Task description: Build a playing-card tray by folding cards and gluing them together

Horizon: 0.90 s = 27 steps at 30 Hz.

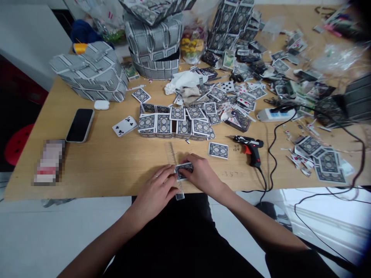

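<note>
At the table's front edge, my left hand (158, 189) is curled against a clear plastic ruler (171, 152), with its fingertips at the ruler's edge. The ruler lies nearly lengthwise away from me. A blue-backed playing card (185, 168) is across it, and my right hand (203, 173) pinches this card between thumb and fingers. The fingers partly cover the card, so its exact fold or bend is unclear. Just beyond my hands sits a low box shape built of folded playing cards (164, 124). A single card (218, 150) lies face down to the right.
A hot glue gun (251, 148) rests on the right, its cord running off the front edge. A power strip (276, 114) is behind it. On the left are a phone (80, 125) and a card stack (124, 126). Woven card baskets (153, 46) and scattered cards fill the back.
</note>
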Tool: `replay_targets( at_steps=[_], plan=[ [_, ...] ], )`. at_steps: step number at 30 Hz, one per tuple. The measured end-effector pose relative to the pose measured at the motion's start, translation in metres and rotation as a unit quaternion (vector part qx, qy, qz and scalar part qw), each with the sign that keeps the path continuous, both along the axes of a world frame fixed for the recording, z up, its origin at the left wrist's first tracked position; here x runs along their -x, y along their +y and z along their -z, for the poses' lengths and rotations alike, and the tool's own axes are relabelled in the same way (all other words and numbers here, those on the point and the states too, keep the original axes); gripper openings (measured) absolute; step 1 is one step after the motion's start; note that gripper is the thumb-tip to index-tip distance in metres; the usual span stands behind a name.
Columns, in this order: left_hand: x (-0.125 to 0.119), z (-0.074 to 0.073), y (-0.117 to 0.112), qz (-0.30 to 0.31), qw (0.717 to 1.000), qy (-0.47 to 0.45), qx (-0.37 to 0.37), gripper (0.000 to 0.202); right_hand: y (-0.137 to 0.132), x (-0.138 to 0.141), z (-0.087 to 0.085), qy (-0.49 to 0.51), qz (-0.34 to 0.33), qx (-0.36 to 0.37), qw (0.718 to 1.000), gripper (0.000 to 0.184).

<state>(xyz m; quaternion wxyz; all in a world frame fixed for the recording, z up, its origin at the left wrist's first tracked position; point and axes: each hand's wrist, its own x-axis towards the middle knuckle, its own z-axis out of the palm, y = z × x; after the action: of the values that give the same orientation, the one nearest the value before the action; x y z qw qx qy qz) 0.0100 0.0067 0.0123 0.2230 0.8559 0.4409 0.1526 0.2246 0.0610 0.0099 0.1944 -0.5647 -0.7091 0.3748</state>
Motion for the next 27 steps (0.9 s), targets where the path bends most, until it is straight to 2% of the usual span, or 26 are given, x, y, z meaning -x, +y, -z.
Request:
replay_targets(
  at_steps=[27],
  plan=[
    [0.0018,0.0013,0.0019,0.011,1.0,0.006,-0.017,0.035,0.001,0.0012,-0.0032,-0.02,-0.013,0.003,1.0,0.02]
  ],
)
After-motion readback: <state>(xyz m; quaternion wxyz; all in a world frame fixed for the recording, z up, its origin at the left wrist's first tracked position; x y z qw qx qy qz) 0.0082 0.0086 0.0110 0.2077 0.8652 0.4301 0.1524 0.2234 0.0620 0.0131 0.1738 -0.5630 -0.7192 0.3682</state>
